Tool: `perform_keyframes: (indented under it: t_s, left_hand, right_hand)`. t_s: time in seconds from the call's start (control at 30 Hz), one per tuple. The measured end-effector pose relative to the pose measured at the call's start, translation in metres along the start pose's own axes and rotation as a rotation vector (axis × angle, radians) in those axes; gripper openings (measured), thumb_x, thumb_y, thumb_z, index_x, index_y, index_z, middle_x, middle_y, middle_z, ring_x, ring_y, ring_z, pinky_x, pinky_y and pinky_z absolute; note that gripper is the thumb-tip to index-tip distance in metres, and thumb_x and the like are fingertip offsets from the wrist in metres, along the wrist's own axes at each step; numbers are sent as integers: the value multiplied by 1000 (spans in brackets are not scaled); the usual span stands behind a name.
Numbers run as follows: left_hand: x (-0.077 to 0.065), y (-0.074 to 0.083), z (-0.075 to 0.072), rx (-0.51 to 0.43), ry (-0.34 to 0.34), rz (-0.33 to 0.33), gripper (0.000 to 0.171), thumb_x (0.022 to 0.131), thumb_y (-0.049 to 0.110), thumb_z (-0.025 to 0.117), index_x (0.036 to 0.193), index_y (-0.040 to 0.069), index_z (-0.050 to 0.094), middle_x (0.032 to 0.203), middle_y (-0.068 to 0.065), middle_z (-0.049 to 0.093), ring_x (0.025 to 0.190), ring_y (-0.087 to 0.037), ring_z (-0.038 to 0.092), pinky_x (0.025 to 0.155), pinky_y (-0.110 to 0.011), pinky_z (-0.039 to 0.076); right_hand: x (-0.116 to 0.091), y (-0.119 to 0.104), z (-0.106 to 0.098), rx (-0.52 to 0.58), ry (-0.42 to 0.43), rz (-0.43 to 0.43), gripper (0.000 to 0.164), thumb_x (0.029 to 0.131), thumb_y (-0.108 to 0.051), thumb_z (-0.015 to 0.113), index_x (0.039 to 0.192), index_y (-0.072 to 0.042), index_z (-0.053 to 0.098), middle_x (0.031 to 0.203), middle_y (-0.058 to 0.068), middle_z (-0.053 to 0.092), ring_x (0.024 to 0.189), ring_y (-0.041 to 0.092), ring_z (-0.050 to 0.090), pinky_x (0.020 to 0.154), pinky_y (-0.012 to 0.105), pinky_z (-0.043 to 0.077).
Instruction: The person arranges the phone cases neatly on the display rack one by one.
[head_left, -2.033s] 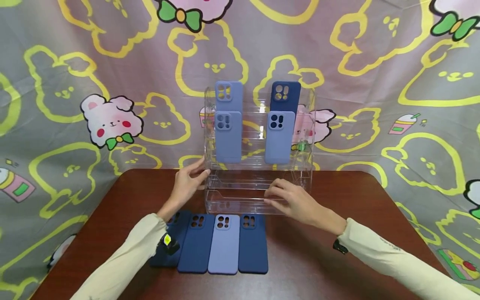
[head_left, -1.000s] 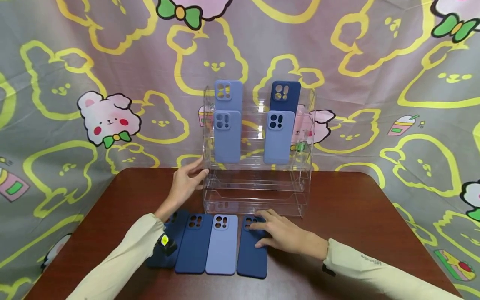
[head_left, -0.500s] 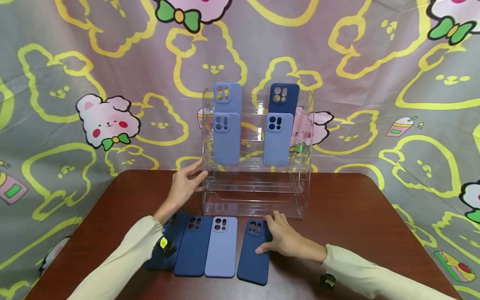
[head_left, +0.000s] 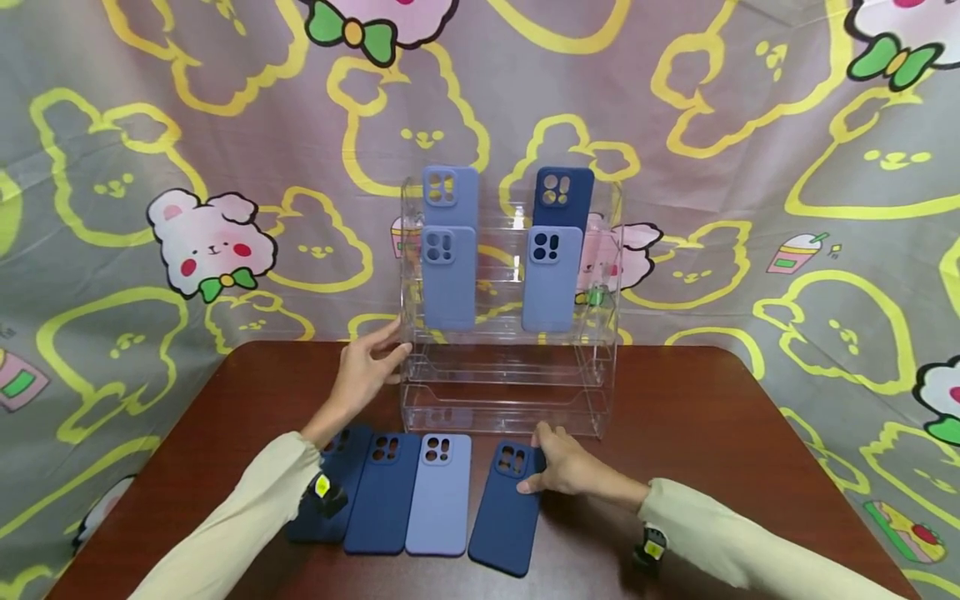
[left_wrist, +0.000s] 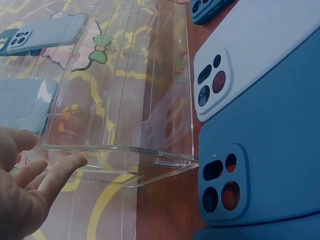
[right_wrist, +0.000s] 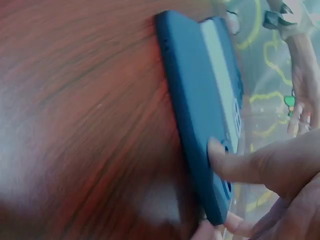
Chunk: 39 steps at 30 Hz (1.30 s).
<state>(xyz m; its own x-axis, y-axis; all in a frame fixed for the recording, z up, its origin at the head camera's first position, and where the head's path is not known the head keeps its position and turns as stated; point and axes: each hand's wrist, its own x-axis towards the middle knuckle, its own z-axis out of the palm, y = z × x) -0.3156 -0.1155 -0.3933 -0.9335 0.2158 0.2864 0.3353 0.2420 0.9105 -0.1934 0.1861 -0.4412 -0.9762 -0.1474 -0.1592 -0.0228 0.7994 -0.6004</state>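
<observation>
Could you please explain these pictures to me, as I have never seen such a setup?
There is no machine, just a person's bare left hand and right hand. The wide view is taken from the person's head, the two smaller ones from the left and right wrists. A clear rack stands on the table with four phone cases in it. In front are three dark cases and a light one. The left hand is at the rack's left side; the right hand grips the rightmost dark case by its upper right edge.
</observation>
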Motion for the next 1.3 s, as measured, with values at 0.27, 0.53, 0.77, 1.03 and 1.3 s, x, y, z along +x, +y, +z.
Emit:
perform_keyframes:
  t_s: [0.27,0.53,0.77,1.03,1.3]
  left_hand:
    - [1,2,0,-9,-14,0,57,103,10,68,157,10,49,151,-24,55,115,-48,67,71,-32,68]
    - [4,5,-1,19,-9,3,57,104,13,68,157,14,49,152,-21,54,109,-37,73,71,-32,68]
    - [3,3,0,6,-7,-3,56,104,12,68,157,12,48,152,-23,54,115,-47,68,71,-31,68]
    - [2,3,1,9,0,-9,57,103,11,68,157,12,49,150,-24,56,115,-46,69,70,-29,68]
    - [0,2,1,24,-2,-12,57,104,13,68,157,12,48,149,-25,56,115,-45,70,72,-30,68]
  right_hand:
    - [3,11,-30,422,-236,32,24,94,7,72,114,8,59,88,9,59,77,17,58,69,29,60]
    - [1,12,-62,719,-379,-24,28,98,3,68,124,9,60,98,8,68,88,17,70,94,46,65]
    - [-1,11,-73,714,-376,-87,30,99,-2,71,126,6,62,103,9,64,92,19,68,98,48,63]
    - [-2,13,-73,699,-375,-114,33,100,-4,70,128,8,60,106,12,63,92,20,66,93,47,66]
    - [-1,12,-74,654,-356,-189,34,101,-5,70,129,10,59,101,10,63,90,19,65,90,47,67]
